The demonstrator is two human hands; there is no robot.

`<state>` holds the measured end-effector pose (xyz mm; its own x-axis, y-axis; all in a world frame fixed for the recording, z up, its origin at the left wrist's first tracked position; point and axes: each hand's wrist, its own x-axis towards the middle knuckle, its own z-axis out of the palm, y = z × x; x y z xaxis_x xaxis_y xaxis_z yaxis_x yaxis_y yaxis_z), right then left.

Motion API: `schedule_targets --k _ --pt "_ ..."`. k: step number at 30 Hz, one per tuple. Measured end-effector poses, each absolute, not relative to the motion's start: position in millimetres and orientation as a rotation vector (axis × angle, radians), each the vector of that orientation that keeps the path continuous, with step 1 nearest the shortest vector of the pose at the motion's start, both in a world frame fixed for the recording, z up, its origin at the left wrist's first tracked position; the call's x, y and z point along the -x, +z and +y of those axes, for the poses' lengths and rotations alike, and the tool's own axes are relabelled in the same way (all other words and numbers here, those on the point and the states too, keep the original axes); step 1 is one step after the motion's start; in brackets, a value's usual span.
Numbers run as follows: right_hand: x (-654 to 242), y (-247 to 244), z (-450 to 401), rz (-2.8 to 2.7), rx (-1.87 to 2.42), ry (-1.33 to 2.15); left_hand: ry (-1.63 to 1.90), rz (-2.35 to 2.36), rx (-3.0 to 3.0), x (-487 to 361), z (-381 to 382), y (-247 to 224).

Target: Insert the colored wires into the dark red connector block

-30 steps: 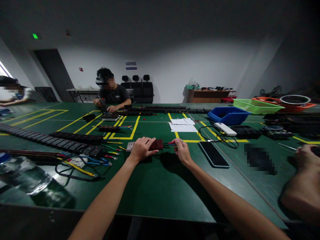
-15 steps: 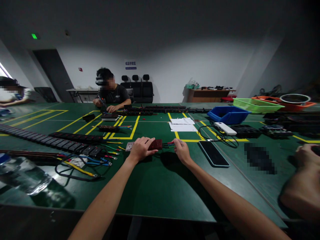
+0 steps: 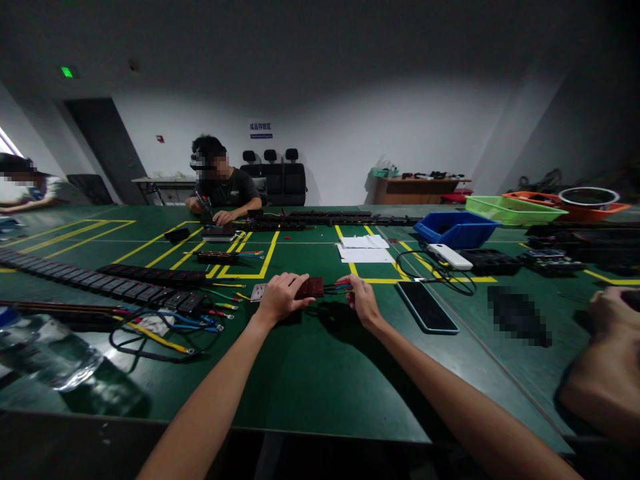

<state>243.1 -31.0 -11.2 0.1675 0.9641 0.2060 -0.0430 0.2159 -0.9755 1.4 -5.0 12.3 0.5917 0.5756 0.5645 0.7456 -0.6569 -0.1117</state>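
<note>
Left hand (image 3: 281, 298) pressed over dark-red rectangular block (image 3: 313, 287); right hand (image 3: 365, 301) pinching its thin coloured wires (image 3: 341, 287). If my left grip slips, pulling could strain them.

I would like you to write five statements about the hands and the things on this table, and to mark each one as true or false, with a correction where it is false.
1. The left hand is on the dark red block. True.
2. The right hand is holding the phone. False: the right hand has its fingers on thin wires, and the phone lies on the table beside it.
3. The blue bin is nearer than the light green bin. True.
4. The bottle has a red cap. False: the bottle has a blue cap.
5. The person across the table wears a white shirt. False: the shirt is dark.
</note>
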Motion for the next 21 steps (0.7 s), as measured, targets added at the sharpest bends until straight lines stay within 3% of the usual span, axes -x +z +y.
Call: schedule_targets --k 21 --pt "-244.2 -11.1 -26.7 -1.164 1.074 1.051 -0.717 -1.071 2.475 -0.1 -6.3 13.6"
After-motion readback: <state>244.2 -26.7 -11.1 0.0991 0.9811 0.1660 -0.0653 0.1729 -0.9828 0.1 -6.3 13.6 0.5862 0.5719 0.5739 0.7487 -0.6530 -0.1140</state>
